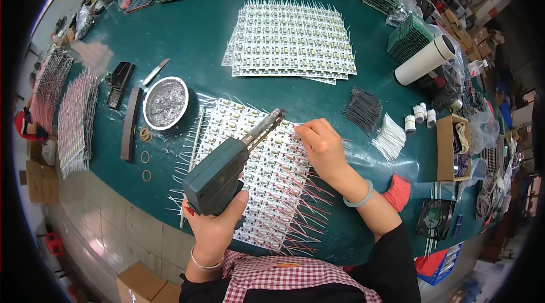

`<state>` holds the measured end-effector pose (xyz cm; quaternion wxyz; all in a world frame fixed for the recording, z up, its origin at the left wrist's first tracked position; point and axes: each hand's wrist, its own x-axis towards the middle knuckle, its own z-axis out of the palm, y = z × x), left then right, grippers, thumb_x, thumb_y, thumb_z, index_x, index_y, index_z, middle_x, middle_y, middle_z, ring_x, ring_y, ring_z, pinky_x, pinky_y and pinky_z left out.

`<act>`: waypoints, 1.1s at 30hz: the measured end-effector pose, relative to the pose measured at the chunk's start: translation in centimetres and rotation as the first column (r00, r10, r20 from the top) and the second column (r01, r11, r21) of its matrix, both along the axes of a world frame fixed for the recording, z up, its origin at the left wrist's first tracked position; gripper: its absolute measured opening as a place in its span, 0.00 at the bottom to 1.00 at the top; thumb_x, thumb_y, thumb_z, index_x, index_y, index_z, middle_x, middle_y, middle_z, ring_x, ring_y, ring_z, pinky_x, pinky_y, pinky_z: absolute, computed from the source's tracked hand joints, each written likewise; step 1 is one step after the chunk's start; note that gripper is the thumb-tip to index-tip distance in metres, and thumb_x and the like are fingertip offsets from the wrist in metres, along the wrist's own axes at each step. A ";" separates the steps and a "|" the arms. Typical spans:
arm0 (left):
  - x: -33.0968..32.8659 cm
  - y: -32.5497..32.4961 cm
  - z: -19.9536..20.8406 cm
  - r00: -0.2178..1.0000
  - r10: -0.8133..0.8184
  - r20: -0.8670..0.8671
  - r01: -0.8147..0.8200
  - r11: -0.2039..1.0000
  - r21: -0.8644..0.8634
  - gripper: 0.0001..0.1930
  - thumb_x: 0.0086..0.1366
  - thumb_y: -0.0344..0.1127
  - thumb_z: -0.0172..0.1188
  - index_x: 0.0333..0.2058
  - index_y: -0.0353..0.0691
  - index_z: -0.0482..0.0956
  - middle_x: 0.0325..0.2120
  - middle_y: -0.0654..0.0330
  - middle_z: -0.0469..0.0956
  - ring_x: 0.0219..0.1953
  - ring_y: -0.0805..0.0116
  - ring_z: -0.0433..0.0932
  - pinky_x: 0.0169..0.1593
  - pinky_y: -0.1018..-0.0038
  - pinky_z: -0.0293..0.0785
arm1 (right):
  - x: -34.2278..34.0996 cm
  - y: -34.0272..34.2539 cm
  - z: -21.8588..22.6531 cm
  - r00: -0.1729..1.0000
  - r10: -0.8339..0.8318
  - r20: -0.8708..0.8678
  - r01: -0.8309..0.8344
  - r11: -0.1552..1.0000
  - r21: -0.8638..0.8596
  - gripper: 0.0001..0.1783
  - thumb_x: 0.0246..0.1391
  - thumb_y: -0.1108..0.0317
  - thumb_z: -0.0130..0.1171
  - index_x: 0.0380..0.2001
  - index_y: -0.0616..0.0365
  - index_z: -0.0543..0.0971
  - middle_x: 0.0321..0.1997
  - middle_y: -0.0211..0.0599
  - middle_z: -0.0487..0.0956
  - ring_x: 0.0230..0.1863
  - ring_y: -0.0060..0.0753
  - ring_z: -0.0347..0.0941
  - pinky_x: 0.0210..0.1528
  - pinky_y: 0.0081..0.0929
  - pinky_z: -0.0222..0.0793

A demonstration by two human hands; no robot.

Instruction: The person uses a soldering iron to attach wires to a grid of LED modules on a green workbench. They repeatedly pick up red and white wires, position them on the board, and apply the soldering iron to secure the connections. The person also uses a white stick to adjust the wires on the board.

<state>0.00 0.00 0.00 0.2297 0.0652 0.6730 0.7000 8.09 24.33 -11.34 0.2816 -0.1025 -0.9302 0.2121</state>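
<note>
My left hand (214,226) is wrapped round the handle of a dark green soldering gun (213,175). Its metal tip points away and to the right, over a white panel of small circuit boards (230,114). Close to that tip, my right hand (325,150) pinches a thin wire at the panel's right side; the fingers mostly hide it, and a red end pokes out beyond the hand. Rows of red and black wires (295,201) stick out from the panel's nearer right part. White wires fringe its left edge.
A white bowl of grey, shiny material (165,103) stands left of the panel, near rubber bands (146,157) and a knife (156,72). More board panels (292,39) lie stacked beyond. Black (363,111), white (389,138) and red wire bundles (397,191) lie right, before a cardboard box (447,150).
</note>
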 end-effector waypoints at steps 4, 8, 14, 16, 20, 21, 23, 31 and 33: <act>-0.3 0.7 -2.4 1.000 -0.017 -0.007 0.016 1.000 -0.021 0.25 0.55 0.15 0.68 0.54 0.27 0.78 0.39 0.52 0.84 0.24 0.75 0.76 0.24 0.80 0.70 | -0.4 0.7 -0.4 1.000 0.022 0.010 -0.022 1.000 0.006 0.17 0.44 0.82 0.62 0.41 0.62 0.83 0.39 0.40 0.80 0.41 0.46 0.76 0.42 0.38 0.76; -1.0 1.6 -3.8 0.998 -0.057 0.002 0.057 0.997 -0.044 0.23 0.54 0.16 0.71 0.51 0.28 0.80 0.35 0.55 0.84 0.23 0.76 0.77 0.24 0.80 0.71 | -0.7 1.3 -0.8 0.999 0.044 0.025 -0.045 0.998 0.032 0.16 0.45 0.80 0.62 0.41 0.63 0.83 0.40 0.40 0.79 0.41 0.45 0.76 0.41 0.37 0.77; -0.9 2.7 -3.7 0.991 -0.089 -0.097 0.073 0.985 -0.154 0.10 0.58 0.25 0.73 0.38 0.31 0.84 0.30 0.63 0.84 0.29 0.79 0.78 0.33 0.77 0.73 | -1.0 1.4 -0.7 0.998 0.054 0.042 -0.057 0.996 0.067 0.16 0.45 0.79 0.63 0.41 0.63 0.82 0.40 0.41 0.79 0.41 0.44 0.76 0.39 0.36 0.77; -1.1 2.7 -4.1 0.980 -0.127 -0.152 0.098 0.977 -0.187 0.08 0.58 0.26 0.73 0.36 0.31 0.84 0.27 0.63 0.83 0.27 0.80 0.77 0.31 0.77 0.72 | -1.1 1.5 -0.7 0.997 0.060 0.040 -0.063 0.996 0.066 0.16 0.45 0.79 0.63 0.41 0.64 0.82 0.40 0.41 0.78 0.41 0.44 0.76 0.39 0.36 0.77; -1.2 3.0 -4.4 0.977 -0.147 -0.156 0.111 0.970 -0.217 0.07 0.58 0.26 0.72 0.34 0.32 0.84 0.25 0.64 0.82 0.25 0.81 0.76 0.30 0.78 0.71 | -1.1 1.5 -0.8 0.997 0.071 0.031 -0.074 0.994 0.082 0.17 0.43 0.79 0.63 0.41 0.65 0.81 0.40 0.41 0.78 0.40 0.44 0.75 0.38 0.35 0.76; -1.3 3.1 -4.4 0.974 -0.158 -0.163 0.120 0.968 -0.222 0.07 0.58 0.26 0.72 0.35 0.32 0.84 0.25 0.64 0.82 0.25 0.81 0.75 0.29 0.78 0.71 | -1.1 1.5 -0.8 0.997 0.073 0.033 -0.076 0.993 0.087 0.17 0.43 0.79 0.63 0.41 0.65 0.81 0.40 0.42 0.78 0.40 0.44 0.75 0.38 0.35 0.76; -1.4 3.2 -4.6 0.967 -0.180 -0.177 0.137 0.963 -0.233 0.07 0.59 0.26 0.72 0.35 0.31 0.84 0.25 0.64 0.82 0.25 0.81 0.75 0.29 0.78 0.70 | -1.2 1.5 -0.6 0.996 0.078 0.038 -0.081 0.992 0.098 0.17 0.43 0.79 0.63 0.41 0.65 0.81 0.40 0.42 0.78 0.40 0.44 0.75 0.38 0.35 0.76; -1.7 3.2 -5.3 0.942 -0.222 -0.253 0.151 0.951 -0.271 0.10 0.57 0.26 0.71 0.38 0.31 0.84 0.27 0.59 0.82 0.25 0.75 0.77 0.30 0.76 0.72 | -1.2 1.5 -0.9 0.996 0.085 0.024 -0.087 0.994 0.073 0.17 0.43 0.79 0.62 0.41 0.65 0.80 0.41 0.43 0.78 0.39 0.44 0.75 0.38 0.35 0.75; -1.7 3.2 -5.4 0.935 -0.232 -0.270 0.154 0.948 -0.278 0.10 0.57 0.26 0.71 0.38 0.31 0.84 0.27 0.58 0.82 0.25 0.73 0.78 0.30 0.75 0.73 | -1.2 1.5 -0.9 0.996 0.087 0.019 -0.088 0.994 0.068 0.17 0.43 0.79 0.62 0.41 0.65 0.80 0.41 0.43 0.78 0.39 0.44 0.75 0.38 0.36 0.75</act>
